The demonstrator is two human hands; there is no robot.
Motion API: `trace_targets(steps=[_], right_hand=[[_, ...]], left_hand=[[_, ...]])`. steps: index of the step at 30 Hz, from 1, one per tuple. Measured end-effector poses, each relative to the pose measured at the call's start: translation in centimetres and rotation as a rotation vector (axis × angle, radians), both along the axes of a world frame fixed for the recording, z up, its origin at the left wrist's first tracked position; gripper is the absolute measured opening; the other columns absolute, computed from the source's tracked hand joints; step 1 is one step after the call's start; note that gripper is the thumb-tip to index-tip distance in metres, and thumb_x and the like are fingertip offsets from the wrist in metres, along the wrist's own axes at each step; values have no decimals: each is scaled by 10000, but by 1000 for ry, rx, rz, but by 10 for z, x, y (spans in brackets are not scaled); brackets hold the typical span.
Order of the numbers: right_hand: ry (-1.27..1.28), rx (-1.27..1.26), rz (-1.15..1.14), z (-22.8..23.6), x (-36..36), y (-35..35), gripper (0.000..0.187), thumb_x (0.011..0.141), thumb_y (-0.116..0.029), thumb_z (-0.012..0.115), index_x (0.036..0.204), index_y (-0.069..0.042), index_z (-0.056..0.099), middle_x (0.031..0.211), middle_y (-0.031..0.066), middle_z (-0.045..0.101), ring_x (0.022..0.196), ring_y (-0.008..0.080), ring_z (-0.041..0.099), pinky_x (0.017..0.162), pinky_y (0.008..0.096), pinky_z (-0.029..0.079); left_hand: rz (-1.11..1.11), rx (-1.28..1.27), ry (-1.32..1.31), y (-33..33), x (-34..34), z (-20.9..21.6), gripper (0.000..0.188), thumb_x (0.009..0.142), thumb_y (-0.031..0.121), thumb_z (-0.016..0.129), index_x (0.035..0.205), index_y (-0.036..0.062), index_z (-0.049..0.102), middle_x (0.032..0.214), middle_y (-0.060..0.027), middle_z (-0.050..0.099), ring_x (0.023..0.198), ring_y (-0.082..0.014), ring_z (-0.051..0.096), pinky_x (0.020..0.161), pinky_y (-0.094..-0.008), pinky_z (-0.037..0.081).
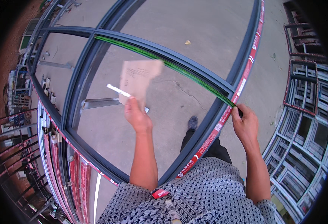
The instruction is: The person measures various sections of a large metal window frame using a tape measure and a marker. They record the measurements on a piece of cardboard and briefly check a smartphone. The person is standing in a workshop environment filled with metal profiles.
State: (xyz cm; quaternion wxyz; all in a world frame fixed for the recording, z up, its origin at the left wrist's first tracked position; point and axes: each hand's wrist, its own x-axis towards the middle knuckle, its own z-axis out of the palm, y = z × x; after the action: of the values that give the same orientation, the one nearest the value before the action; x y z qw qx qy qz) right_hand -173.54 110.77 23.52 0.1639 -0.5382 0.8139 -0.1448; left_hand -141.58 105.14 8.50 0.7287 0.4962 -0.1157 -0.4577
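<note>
Concrete floor point(208, 33): gray, cracked nr ctr, showing thru the openings of the work.
Metal frame point(78, 71): big, dark gray, split by crossbars, spanning most of the view; red printed film point(248, 63) lines its R outer edge.
Stacked frames point(296, 134): far R, w/ a strip of concrete btwn them and that edge, room to move.
Wrapped bars point(84, 179): mostly red, just beside the L outer edge, a tighter side.
Patterned shirt point(208, 183): worker at the nr corner, L forearm over the nr opening, R forearm outside the R edge.
Green measuring tape point(186, 75): stretched along the crossbar's nr side, from the inner joint to the R outer edge.
Cardboard piece point(136, 76): w/ writing, slightly blurred, above the nr opening.
L hand point(137, 116): fingers closed on the cardboard's lower part.
R hand point(246, 125): fingers pinching the tape at the R edge.
Dark shoe point(192, 122): seen thru the nr opening.
White pen point(118, 90): slanted across the cardboard, gripped in the same L fingers.
</note>
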Motion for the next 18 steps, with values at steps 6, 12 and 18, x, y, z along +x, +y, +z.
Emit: trace_targets(steps=[6,12,18], right_hand=[[-24,35,14,-2,-8,-2,266,929,-276,610,998,-53,739,899,210,696,857,411,665,766,491,515],[-62,61,24,3,-10,-6,298,940,-290,573,1013,-54,738,904,228,700,866,413,675,763,503,520],[-64,94,8,3,-11,-7,281,941,-273,572,1049,-79,745,844,199,715,821,406,685,749,504,529]], left_hand=[[-103,-310,247,-34,9,41,267,1029,358,610,1102,104,646,1017,-8,676,959,-132,626,1064,-469,436],[-323,-361,148,-77,-44,63,311,1002,364,649,1157,94,644,1070,-32,665,997,-152,604,1105,-514,415],[-422,-382,57,-107,-70,56,366,982,319,674,1222,46,625,1112,-64,666,1031,-181,607,1029,-461,488]])
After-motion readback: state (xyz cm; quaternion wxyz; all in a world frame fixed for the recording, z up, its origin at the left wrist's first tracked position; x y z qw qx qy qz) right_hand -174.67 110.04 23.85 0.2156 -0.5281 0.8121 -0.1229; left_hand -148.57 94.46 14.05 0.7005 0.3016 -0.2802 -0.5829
